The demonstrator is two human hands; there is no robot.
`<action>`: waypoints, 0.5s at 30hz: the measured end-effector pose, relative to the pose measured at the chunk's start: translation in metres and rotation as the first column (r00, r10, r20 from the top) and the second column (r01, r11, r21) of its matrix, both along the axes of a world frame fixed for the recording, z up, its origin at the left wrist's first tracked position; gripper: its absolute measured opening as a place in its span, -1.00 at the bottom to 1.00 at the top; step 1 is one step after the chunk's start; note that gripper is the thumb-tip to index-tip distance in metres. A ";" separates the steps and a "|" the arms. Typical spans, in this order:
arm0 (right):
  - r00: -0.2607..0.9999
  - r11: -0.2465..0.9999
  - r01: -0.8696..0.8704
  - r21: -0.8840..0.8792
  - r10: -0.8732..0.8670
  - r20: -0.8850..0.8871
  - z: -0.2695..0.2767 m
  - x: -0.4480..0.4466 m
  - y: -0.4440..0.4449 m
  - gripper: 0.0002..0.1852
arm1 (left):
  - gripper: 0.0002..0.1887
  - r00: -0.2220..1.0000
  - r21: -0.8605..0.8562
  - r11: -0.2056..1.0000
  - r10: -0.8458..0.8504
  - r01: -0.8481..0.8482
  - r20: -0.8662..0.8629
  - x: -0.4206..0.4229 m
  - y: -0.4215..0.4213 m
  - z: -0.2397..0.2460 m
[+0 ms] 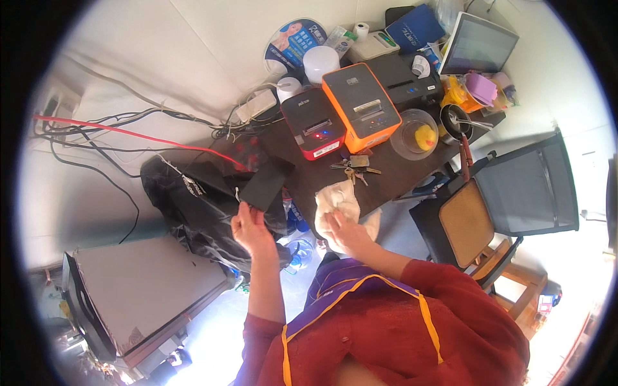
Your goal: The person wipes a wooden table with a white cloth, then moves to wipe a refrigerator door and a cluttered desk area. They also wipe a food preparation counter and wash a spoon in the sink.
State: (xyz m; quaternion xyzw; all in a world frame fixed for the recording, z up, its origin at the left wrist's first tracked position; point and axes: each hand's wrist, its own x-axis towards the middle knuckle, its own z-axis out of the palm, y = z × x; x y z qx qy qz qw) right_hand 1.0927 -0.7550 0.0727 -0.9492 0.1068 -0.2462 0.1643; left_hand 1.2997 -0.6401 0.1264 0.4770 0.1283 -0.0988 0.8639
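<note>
My left hand (252, 229) grips the near end of a flat black rectangular object (265, 187); I cannot tell what it is. The object is tilted over the left end of the dark desk (309, 177). My right hand (348, 235) is on a cream-white cloth (336, 197) at the desk's near edge, fingers pressed into its folds. Part of the cloth hangs past that edge. Just beyond it lies a bunch of keys (356, 169) with a tag. Behind the keys stand a red and black receipt printer (314, 123) and an orange and black one (362, 108).
A clear plastic bowl (403, 144) holds a yellow rubber duck (426, 137). Beside it is a small pan (456, 123) with cutlery. A monitor (478, 46) stands at the back right. Cables (159, 111) run along the left wall above a black bag (193, 212). A chair (526, 188) is at right.
</note>
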 end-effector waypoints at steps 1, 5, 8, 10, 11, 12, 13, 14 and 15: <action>0.996 1.000 -0.010 0.020 0.012 -0.087 0.000 -0.016 -0.004 -0.49 | -0.72 0.998 0.011 1.000 0.020 -0.019 -0.052 -0.007 -0.009 -0.006; 0.947 0.916 -0.062 0.395 0.179 -0.267 0.020 -0.054 -0.029 -0.55 | -0.78 0.991 0.066 0.997 -0.025 0.033 -0.130 -0.049 -0.022 -0.023; 0.885 0.707 -0.202 0.678 0.428 -0.183 0.040 -0.050 -0.040 -0.58 | -0.72 0.975 0.127 0.977 -0.150 0.172 -0.164 -0.087 -0.020 -0.024; 0.904 0.464 -0.241 0.852 0.426 0.024 0.049 -0.039 -0.038 -0.56 | -0.49 0.938 0.054 0.968 -0.222 0.245 -0.267 -0.114 -0.024 -0.021; 0.905 0.369 -0.307 0.877 0.399 0.148 0.051 -0.034 -0.037 -0.54 | -0.46 0.921 0.057 0.953 -0.269 0.296 -0.282 -0.123 -0.025 -0.018; 0.919 0.371 -0.297 0.880 0.360 0.158 0.053 -0.029 -0.034 -0.52 | -0.43 0.901 0.059 0.936 -0.317 0.348 -0.296 -0.130 -0.027 -0.014; 0.945 0.262 -0.225 0.939 0.292 0.145 0.053 -0.025 -0.031 -0.50 | -0.43 0.880 0.077 0.910 -0.367 0.406 -0.301 -0.133 -0.028 -0.009; 0.966 0.111 -0.086 0.990 0.253 0.056 0.053 -0.023 -0.029 -0.48 | -0.42 0.856 0.095 0.881 -0.418 0.463 -0.304 -0.137 -0.030 -0.004; 0.973 -0.039 0.041 0.998 0.231 -0.031 0.051 -0.023 -0.027 -0.47 | -0.44 0.828 0.129 0.841 -0.472 0.526 -0.303 -0.138 -0.029 0.000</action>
